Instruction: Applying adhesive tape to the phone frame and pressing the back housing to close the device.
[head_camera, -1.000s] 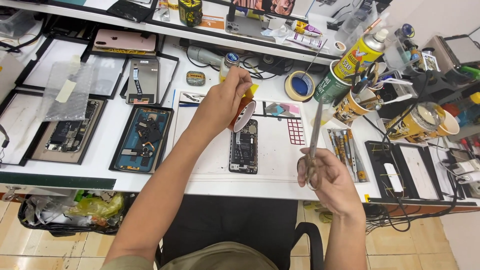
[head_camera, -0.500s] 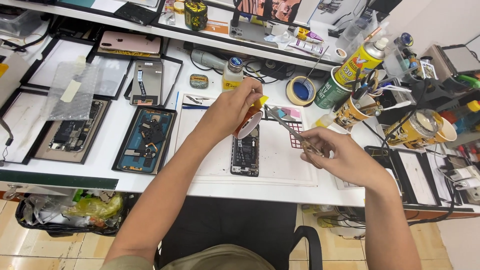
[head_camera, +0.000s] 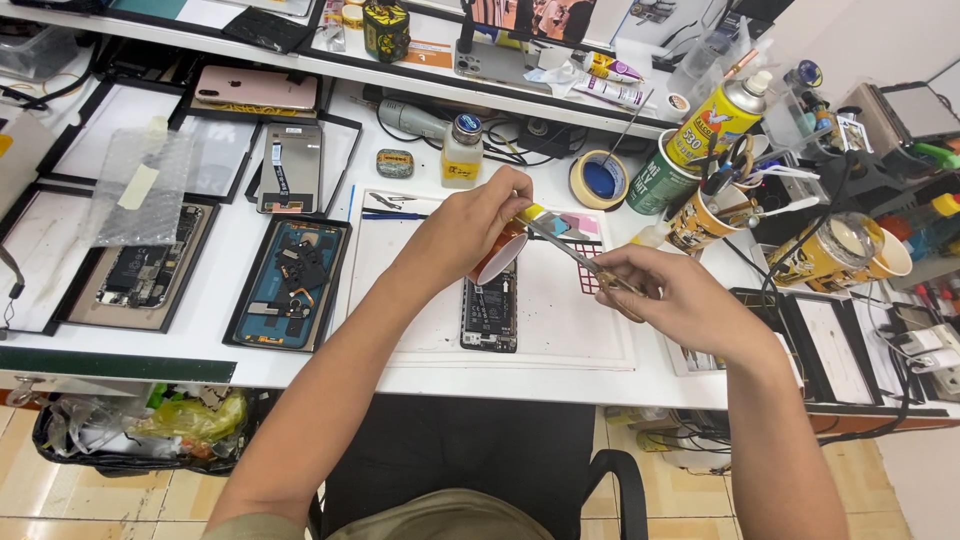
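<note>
Sensibly, the left hand (head_camera: 478, 225) pinched a roll of amber tape (head_camera: 498, 255) above the opened phone (head_camera: 490, 312) at the desk's centre. At three o'clock, the right hand (head_camera: 665, 295) closed on tweezers (head_camera: 570, 250), which would best lift the tape's end slowly.

White mat (head_camera: 560, 330) right part bare; cups (head_camera: 700, 215), spray can (head_camera: 715, 120) crowd far right.

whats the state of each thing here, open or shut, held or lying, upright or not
left hand: closed around a tape roll
tape roll: held above the opened phone
right hand: gripping tweezers
tweezers: held, tips at the roll
opened phone: back off, flat on mat
spray can: upright, capped
</note>
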